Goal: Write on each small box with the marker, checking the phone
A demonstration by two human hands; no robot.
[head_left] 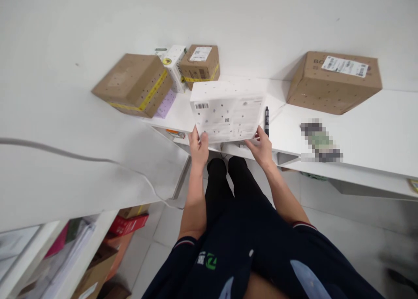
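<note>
A flat white box [227, 109] with printed labels and a barcode rests on the white table [365, 129] at its near edge. My left hand [198, 144] grips its near left corner, fingers closed over the edge. My right hand [261, 146] grips its near right corner the same way. A black pen [267, 120] lies on the table just right of the box, beside my right hand.
Behind the white box stand a brown carton with yellow tape [135, 83], a small white carton [174, 66] and a small brown carton [200, 65]. A larger brown carton [336, 81] sits at the right. A blurred dark object [320, 141] lies on the table. Shelves with cartons and papers [107, 246] are at lower left.
</note>
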